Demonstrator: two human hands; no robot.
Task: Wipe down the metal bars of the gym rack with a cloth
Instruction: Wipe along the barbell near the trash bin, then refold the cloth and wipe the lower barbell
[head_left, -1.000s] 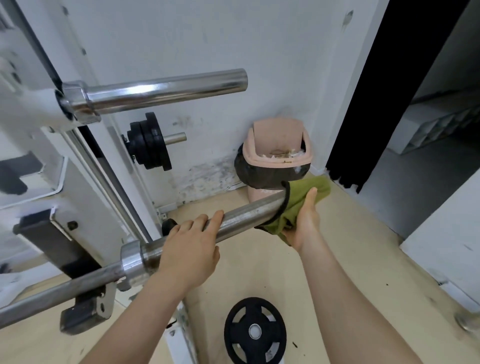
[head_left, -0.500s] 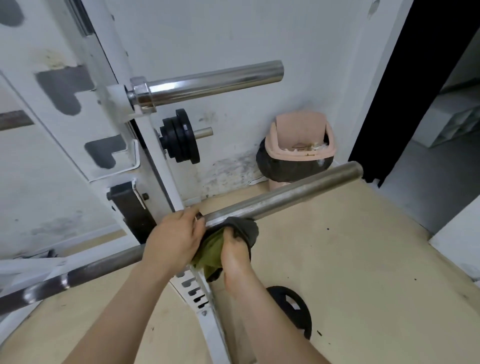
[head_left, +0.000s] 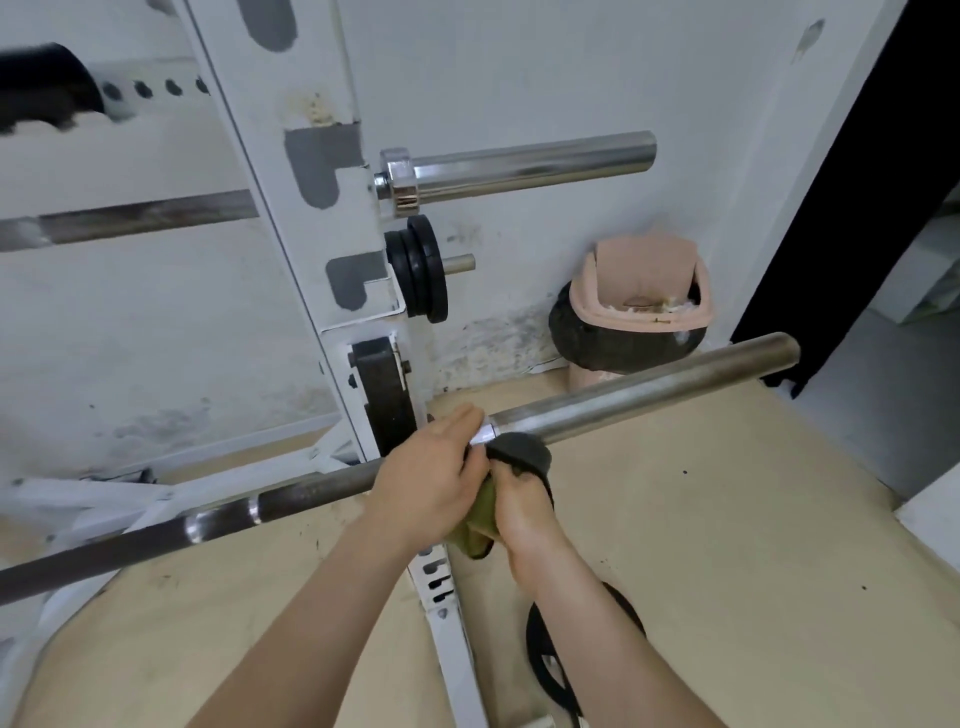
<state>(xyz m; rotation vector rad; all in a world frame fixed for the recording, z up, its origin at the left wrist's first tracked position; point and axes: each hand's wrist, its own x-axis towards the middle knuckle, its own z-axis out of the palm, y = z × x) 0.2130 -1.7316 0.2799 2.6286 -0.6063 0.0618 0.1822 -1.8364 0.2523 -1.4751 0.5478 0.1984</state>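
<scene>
- My left hand (head_left: 431, 478) is on top of the lower bar (head_left: 649, 389), fingers curled over it right at the shiny collar where the thin shaft meets the thick sleeve.
- My right hand (head_left: 519, 512) comes up from below, just beside the left, fingers closed around the cloth (head_left: 475, 535).
- The cloth is bunched in that grip: green folds hang under my palm, and a dark part is pressed up against the underside of the sleeve next to the collar.
- The lower bar runs across in front of me, its dark shaft off to the left and its bare sleeve end pointing up to the right.
- Above it, the upper bar (head_left: 519, 163) sticks out from the white rack upright (head_left: 322, 208), chrome and bright, well apart from both hands.
- Black weight plates (head_left: 421, 267) sit on a short peg on the upright.
- A pink bin (head_left: 639, 291) stands against the wall behind the sleeve.
- One black plate (head_left: 545, 670) lies on the floor, partly hidden by my right forearm.
</scene>
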